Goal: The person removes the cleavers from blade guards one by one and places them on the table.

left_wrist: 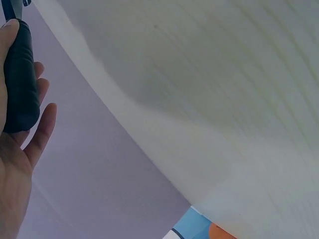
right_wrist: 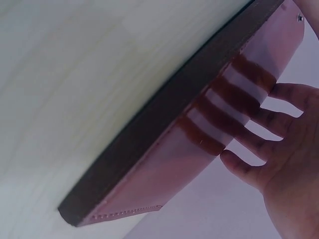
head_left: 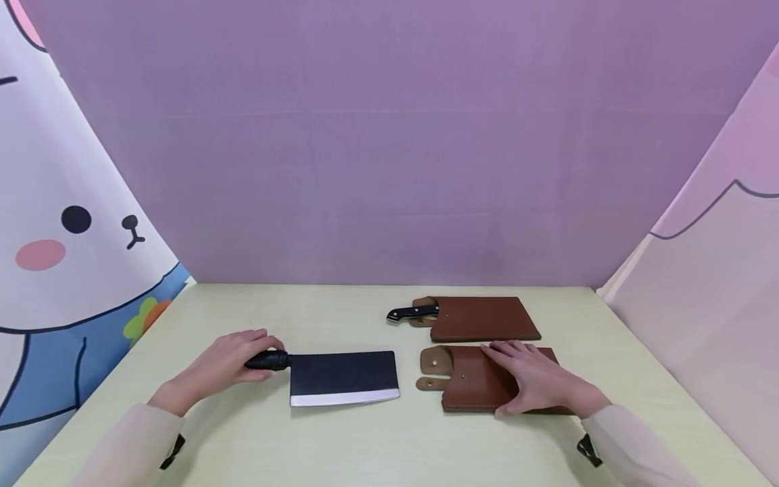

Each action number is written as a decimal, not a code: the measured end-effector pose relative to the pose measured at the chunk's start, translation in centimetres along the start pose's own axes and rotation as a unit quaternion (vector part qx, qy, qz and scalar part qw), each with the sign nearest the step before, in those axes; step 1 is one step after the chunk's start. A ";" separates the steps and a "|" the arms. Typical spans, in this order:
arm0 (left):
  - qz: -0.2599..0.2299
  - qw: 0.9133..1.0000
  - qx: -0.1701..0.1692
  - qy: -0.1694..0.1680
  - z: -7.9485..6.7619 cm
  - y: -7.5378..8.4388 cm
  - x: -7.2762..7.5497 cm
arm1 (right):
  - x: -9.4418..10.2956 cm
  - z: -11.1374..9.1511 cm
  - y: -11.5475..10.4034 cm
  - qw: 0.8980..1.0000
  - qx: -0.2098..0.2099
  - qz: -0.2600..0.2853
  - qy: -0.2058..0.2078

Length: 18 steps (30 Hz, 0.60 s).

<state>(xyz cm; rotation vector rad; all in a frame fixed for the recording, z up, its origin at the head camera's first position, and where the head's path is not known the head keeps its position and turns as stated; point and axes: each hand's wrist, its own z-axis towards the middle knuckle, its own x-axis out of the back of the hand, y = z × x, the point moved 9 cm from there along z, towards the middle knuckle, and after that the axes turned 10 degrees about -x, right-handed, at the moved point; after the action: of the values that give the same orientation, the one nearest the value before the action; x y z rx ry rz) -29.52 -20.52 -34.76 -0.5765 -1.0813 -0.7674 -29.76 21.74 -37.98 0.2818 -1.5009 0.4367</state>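
In the head view my left hand (head_left: 228,362) grips the black handle (head_left: 268,360) of a cleaver at the left. Its broad dark blade (head_left: 343,373), with a bright lower edge, points right, flat side up, close over the table. The left wrist view shows the thumb along the handle (left_wrist: 21,79) and fingers behind it. My right hand (head_left: 538,375) spreads over a brown leather knife sheath (head_left: 477,379), thumb near its front edge. Extended fingers (right_wrist: 286,94) meet the glossy sheath (right_wrist: 169,164) in the right wrist view. The sheath's strap flap (head_left: 435,362) faces left.
Behind the near sheath lies a second brown sheath (head_left: 487,318), with a black riveted knife handle (head_left: 414,312) sticking out leftward. Everything is on a pale wooden table (head_left: 341,446). A purple backdrop (head_left: 389,149) rises at the far edge, with printed cloth on both sides.
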 end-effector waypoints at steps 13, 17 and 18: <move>-0.025 0.999 0.014 -0.032 0.1 -1.1 -1.2 | -0.2 0.2 -0.2 1.000 0.007 -0.006 -0.002; -0.029 0.999 0.015 -0.038 0.2 -1.4 -1.4 | -0.2 0.1 -0.2 1.000 0.006 -0.003 -0.003; -0.029 0.999 0.014 -0.039 0.2 -1.4 -1.5 | -0.2 0.1 -0.2 1.000 0.007 -0.001 -0.005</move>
<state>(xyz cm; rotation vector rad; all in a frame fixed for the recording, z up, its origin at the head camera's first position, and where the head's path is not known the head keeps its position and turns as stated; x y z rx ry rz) -31.13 -20.84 -36.02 -0.5567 -1.1828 -0.7835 -29.82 21.51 -38.16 0.2965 -1.5067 0.4437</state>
